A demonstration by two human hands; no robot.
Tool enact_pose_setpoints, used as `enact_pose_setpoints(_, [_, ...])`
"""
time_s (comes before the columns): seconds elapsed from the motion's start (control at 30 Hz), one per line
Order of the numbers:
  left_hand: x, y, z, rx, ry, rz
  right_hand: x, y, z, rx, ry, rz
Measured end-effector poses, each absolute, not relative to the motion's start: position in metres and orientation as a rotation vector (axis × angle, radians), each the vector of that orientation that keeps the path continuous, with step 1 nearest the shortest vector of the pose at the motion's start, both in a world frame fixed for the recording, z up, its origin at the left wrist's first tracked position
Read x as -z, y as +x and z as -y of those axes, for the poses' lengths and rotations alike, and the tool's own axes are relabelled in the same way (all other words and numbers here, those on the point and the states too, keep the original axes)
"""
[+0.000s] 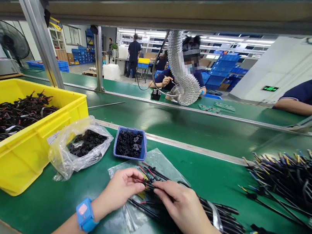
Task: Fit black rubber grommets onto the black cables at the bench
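My left hand [128,185], with a blue wrist strap [86,215] behind it, pinches a small black part at the end of a black cable [151,184]. From the right, my right hand [180,203] grips the same cable close to that end, fingers closed. Beneath both hands, a bundle of black cables [226,216] with red and black wire ends lies over a clear plastic bag [162,159]. Just beyond my hands stands a small blue bin [116,150] of small black plastic parts. My fingers partly hide where the part and cable meet.
At left are a yellow crate [32,151] of cables and an open plastic bag [62,158] of black parts. More cables [307,184] with coloured wire ends are heaped at right. Metal posts [42,44] and a duct [182,70] stand beyond. Co-workers sit across the bench.
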State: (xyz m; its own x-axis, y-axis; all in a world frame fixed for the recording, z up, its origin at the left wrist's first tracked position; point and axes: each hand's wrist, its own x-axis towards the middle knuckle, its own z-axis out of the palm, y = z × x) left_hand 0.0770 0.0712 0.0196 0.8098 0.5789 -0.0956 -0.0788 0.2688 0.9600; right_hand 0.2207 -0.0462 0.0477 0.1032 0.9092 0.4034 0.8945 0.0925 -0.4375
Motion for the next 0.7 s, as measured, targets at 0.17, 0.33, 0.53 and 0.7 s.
enact_pose_setpoints(0.17, [-0.023,0.077,-0.063,-0.534,1.557,-0.542,-0.052,0.221,0.047,-0.203,-1.865,1.822])
enact_pose_setpoints(0.33, [-0.028,0.074,-0.058,-0.684,1.954,-0.464,-0.062,0.220,0.047,-0.356,-1.866,1.871])
enact_pose_setpoints(0.53, [-0.023,0.079,-0.051,-0.779,2.098,-0.286,-0.065,0.218,0.045,-0.445,-1.840,1.887])
enact_pose_setpoints(0.7, [-0.026,0.080,-0.056,-0.651,1.970,-0.515,-0.063,0.222,0.048,-0.292,-1.972,1.990])
